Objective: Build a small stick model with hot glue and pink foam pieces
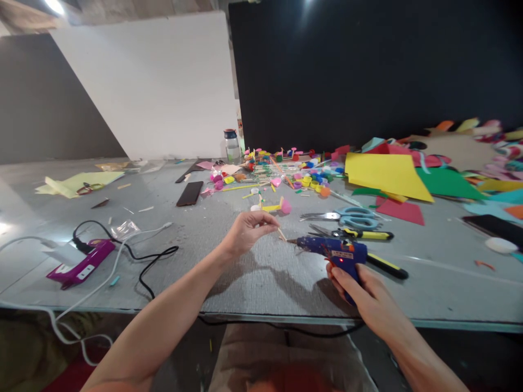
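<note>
My right hand (359, 286) is wrapped round the handle of a blue hot glue gun (327, 246), whose small red light is lit. Its nozzle points left, at the end of a short thin wooden stick (281, 234). That stick is pinched between the fingertips of my left hand (251, 231). Whether nozzle and stick touch, I cannot tell. Just beyond my left hand stands a small craft piece (270, 207) with a yellow bar and a pink pompom-like end. Blue-handled scissors (347, 216) and yellow-black pliers (355, 234) lie behind the glue gun.
Colourful craft bits (281, 169) cover the table's back middle. Yellow paper (388, 175) and other coloured sheets lie right. A dark phone (190, 194) and a bottle (231, 146) stand left of centre. A purple power strip (84, 265) with cables sits at left. A yellow-black cutter (387, 266) lies by my right hand.
</note>
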